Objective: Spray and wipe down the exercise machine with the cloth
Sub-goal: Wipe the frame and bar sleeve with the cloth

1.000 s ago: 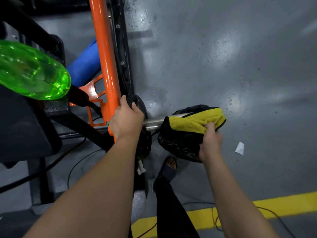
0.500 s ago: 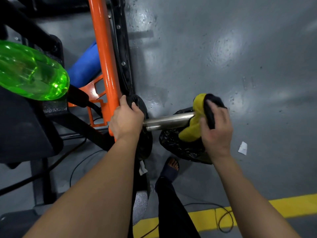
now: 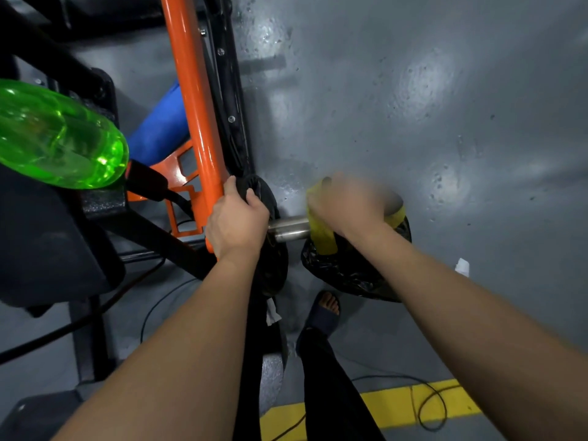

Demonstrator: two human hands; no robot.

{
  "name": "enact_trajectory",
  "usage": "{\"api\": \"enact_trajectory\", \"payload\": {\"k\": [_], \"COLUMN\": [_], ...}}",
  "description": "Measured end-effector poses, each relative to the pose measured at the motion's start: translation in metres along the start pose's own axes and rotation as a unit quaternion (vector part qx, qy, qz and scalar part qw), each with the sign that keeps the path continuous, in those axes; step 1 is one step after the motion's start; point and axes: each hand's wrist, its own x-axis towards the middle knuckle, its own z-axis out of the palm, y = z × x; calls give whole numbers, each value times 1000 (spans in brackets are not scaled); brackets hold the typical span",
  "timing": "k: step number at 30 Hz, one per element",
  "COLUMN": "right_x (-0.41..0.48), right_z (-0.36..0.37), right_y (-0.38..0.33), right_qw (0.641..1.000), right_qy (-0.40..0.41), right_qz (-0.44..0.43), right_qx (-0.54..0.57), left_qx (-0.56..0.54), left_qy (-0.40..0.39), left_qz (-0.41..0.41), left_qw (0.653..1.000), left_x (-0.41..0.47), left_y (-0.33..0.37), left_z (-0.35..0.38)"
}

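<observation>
Fingers [image 3: 337, 190] of right hand [image 3: 353, 208] clamp yellow cloth [image 3: 322, 238] round steel bar [image 3: 288, 229]; left hand [image 3: 237, 224] beside grips weight plate [image 3: 273, 265]. Twisting with even pressure should clean best.

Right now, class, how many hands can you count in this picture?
2. The left hand grips the black weight plate by the orange frame; the right hand, blurred, holds the yellow cloth against the steel bar. No others show.
</observation>
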Motion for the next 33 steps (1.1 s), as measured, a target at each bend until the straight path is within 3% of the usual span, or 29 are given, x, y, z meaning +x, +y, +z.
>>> {"api": "enact_trajectory", "payload": {"k": [4, 7, 9, 12, 15, 18, 21, 23, 25, 26, 28, 31, 32, 33], "right_x": [33, 46, 39, 13, -3, -2, 21, 44, 62, 64, 67, 65, 61, 56], "right_z": [1, 14, 17, 10, -4, -13, -17, -25, -25, -22, -16, -14, -16, -16], "right_y": [-33, -47, -43, -22, 11, 28, 24, 21, 21, 20, 18, 10, 7, 4], "right_qw": [994, 995, 995, 980, 968, 968, 954, 914, 839, 799, 760, 766, 796, 852], "right_qy": [-95, -71, -45, -93, -134, -146, -249, -393, -529, -575, -603, -589, -554, -482], "right_qz": [54, 27, -24, -153, -210, -184, -155, -97, -3, 37, 66, 47, 29, -5], "right_qx": [1, 62, 83, 82, -7, -88, -65, 31, 129, 174, 234, 255, 241, 206], "left_qx": [-3, 2, 8, 15, 11, 13, 15, 15, 13, 14, 14, 10, 10, 12], "left_qy": [3, 10, 13, 10, 5, 7, 6, 5, 5, 2, 2, 1, -1, -3], "left_qz": [0, -1, 1, -8, -9, -6, -2, 2, 4, 3, 2, 3, 0, -4], "left_qw": [1000, 1000, 1000, 1000, 1000, 1000, 1000, 1000, 1000, 1000, 1000, 1000, 1000, 1000], "left_x": [0, 0, 0, -1, -3, -2, -1, -1, 0, 0, 1, 1, 1, 0], "left_y": [-2, -1, 0, 1, 2, 2, 2, 1, 1, 0, -1, -2, -1, 0], "left_z": [0, 1, 1, 0, -2, -3, -2, -2, -1, 0, 1, 0, -1, -1]}}
